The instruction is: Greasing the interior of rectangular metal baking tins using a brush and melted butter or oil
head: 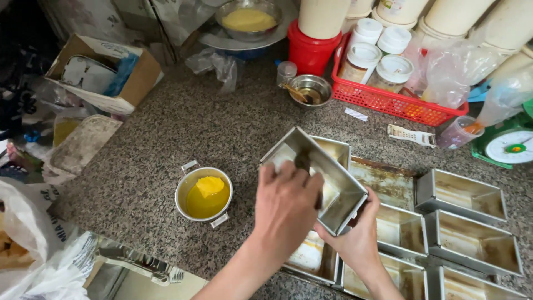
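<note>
While tilted above the tray, loaf tin (333, 183) gripped underneath by right hand (355, 236), left hand (286, 208) closed inside it.

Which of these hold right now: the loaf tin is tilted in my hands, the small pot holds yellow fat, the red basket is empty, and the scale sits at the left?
1. The loaf tin is held tilted. True: the right hand grips it from below, and the left hand reaches inside.
2. The small pot holds yellow fat. True.
3. The red basket is empty. False: it holds white-lidded jars.
4. The scale sits at the left. False: it is at the far right.
</note>
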